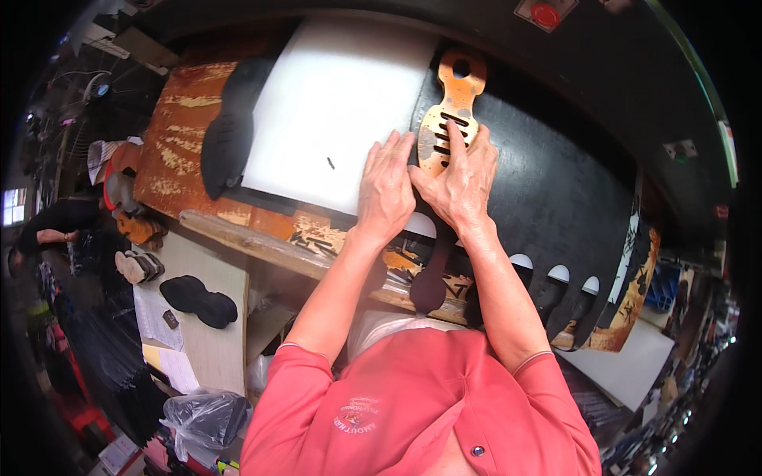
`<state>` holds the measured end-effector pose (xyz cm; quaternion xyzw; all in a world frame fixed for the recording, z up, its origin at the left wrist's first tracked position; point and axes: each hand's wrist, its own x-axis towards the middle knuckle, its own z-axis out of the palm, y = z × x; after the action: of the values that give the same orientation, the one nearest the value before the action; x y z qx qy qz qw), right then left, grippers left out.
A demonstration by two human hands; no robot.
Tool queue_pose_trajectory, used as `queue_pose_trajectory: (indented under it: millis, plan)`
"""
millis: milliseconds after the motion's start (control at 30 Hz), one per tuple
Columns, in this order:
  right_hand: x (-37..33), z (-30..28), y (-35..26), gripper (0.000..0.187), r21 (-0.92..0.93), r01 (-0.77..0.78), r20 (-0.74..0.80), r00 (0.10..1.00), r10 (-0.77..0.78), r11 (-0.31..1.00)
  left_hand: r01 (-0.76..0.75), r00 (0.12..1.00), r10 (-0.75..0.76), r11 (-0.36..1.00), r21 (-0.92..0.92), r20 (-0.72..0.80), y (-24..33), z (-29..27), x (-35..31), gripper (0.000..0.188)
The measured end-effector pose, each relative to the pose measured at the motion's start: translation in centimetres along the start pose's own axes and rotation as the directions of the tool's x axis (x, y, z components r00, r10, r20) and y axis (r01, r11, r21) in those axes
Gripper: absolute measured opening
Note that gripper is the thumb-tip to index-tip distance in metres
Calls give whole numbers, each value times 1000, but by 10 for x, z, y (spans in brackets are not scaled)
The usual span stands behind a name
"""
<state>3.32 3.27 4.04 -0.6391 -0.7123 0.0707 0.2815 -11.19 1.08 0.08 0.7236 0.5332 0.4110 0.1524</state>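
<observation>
An insole-shaped cutting die [460,89], yellowish and worn, with a round hole at its far end and several dark slots, lies on a black sheet [548,170]. My right hand [460,178] grips its near end, the thumb at the left edge and the index finger stretched over the slots. Just left of it, my left hand [386,184] rests flat with fingers extended, near the edge between the black sheet and a white board [333,103]. A small black offcut [331,163] lies on the white board. What is under my palms is hidden.
Along the near edge hang black cut-out strips, one a dark sole-shaped piece [429,289]. Black scraps [312,243] litter the worn bench edge. A black insole-shaped piece [228,131] lies at left, another [198,301] on a side table. A red button [544,14] sits at the far side.
</observation>
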Motion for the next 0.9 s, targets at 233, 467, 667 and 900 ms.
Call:
queue_pose_trajectory:
  millis: [233, 467, 667, 900]
  plan:
    - [-1, -23, 26, 86, 455, -175, 113, 984, 138, 873, -70, 994, 50, 974, 213, 96, 4, -3, -7, 49]
    - [-2, -47, 61, 90, 858, -408, 375, 913, 163, 313, 61, 994, -63, 998, 26, 92, 44, -6, 11, 45]
    - [3, -47, 62, 91, 894, -400, 385, 916, 110, 200, 412, 909, -291, 736, -537, 298, 47, 12, 6, 31]
    - [2, -49, 64, 95, 916, -375, 364, 926, 97, 144, 516, 781, -625, 645, -564, 0, 18, -8, 1, 36]
